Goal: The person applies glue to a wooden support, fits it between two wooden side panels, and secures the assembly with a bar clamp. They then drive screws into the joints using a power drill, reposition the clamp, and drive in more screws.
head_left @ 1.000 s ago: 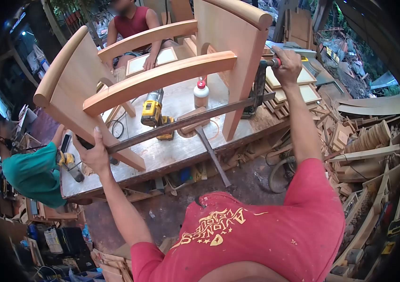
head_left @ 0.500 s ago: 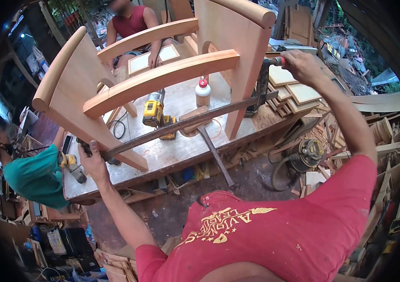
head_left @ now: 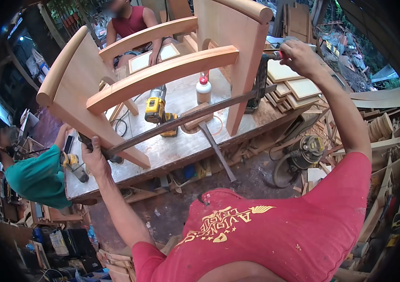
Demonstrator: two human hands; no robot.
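A long bar clamp (head_left: 188, 120) runs across the front of a wooden furniture frame (head_left: 164, 77), which has two side panels joined by curved rails. My left hand (head_left: 97, 162) is closed round the clamp's end at the left panel, thumb up. At the right panel, my right hand (head_left: 299, 57) grips the clamp's red-tipped screw handle. Under the frame, a yellow cordless drill (head_left: 155, 109) and a white bottle with a red cap (head_left: 203, 90) stand on the workbench (head_left: 181, 152). A hammer (head_left: 216, 151) lies with its handle over the bench's front edge.
Flat framed panels (head_left: 299, 89) are stacked at the bench's right end. A person in a green shirt (head_left: 35, 176) is at the left; another in a sleeveless red top (head_left: 132, 21) sits behind. A shop vacuum (head_left: 307, 151) and wood scraps lie on the floor to the right.
My right hand has shifted slightly on the clamp handle, its fingers now curled differently. The frame appears a little further right in view at its left side. My left hand keeps its hold.
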